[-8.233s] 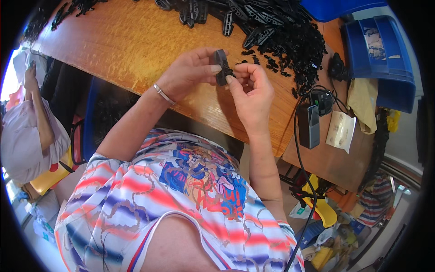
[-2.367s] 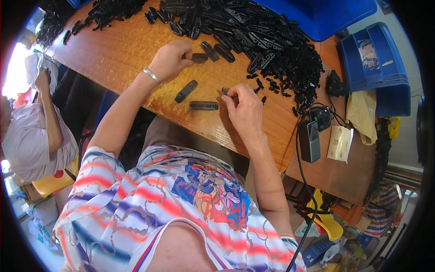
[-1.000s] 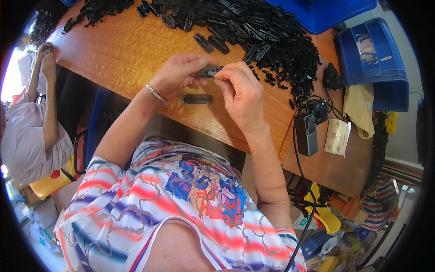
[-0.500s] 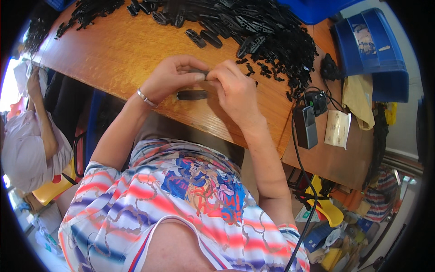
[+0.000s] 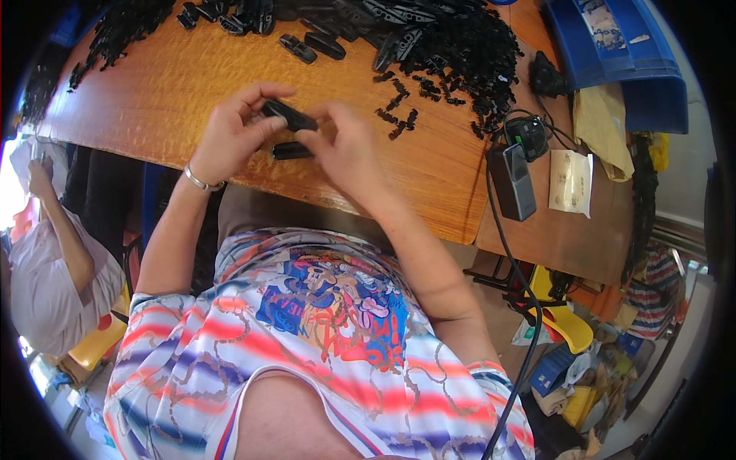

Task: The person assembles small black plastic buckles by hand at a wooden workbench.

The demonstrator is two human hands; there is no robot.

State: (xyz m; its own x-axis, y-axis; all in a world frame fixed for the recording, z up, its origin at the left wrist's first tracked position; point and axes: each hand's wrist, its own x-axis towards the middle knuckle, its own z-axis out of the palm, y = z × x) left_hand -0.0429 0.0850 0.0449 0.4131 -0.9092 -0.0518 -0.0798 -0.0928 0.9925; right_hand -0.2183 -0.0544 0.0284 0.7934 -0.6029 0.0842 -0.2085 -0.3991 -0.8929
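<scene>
My left hand, with a silvery bracelet at its wrist, pinches a black elongated plastic part between thumb and fingers, above the wooden table. The fingers of my right hand close on the near right end of the same part; this hand is slightly blurred. Just below the held part, a second black plastic part lies on the table near its front edge, partly behind my right hand. Small black clip-like pieces lie scattered beyond my right hand.
A large heap of black parts covers the table's far side. At right are a black box-shaped device with a cable, a white packet and blue bins. Another person sits at far left.
Both hands have shifted left in the picture, and the view has moved a little. The held black part, mostly hidden before, now shows tilted between my hands.
</scene>
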